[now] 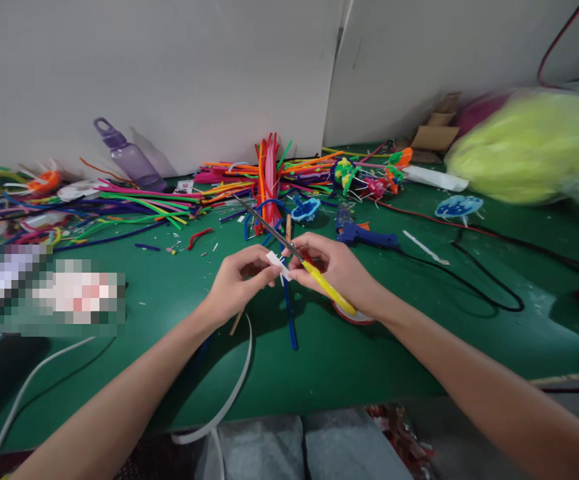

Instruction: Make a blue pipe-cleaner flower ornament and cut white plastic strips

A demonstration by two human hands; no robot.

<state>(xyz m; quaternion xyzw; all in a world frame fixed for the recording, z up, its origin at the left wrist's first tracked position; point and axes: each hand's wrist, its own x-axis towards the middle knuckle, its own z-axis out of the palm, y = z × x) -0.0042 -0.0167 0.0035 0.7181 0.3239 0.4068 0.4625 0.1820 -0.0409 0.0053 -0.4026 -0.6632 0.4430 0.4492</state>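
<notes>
My left hand is closed, its thumb and fingers pinching a small white strip piece at the middle of the view. The right hand grips yellow-handled scissors, their long blades pointing up and left. Its fingertips also touch the right end of the white piece. Under both hands a blue pipe cleaner lies on the green table. A thin brown stick shows below my left hand, and a white ribbon curves down over the table edge.
Bundles of coloured pipe cleaners lie along the wall. A purple bottle leans behind them at left. To the right are a blue glue gun, its black cable, a light-blue fuzzy disc and a bag of yellow-green material.
</notes>
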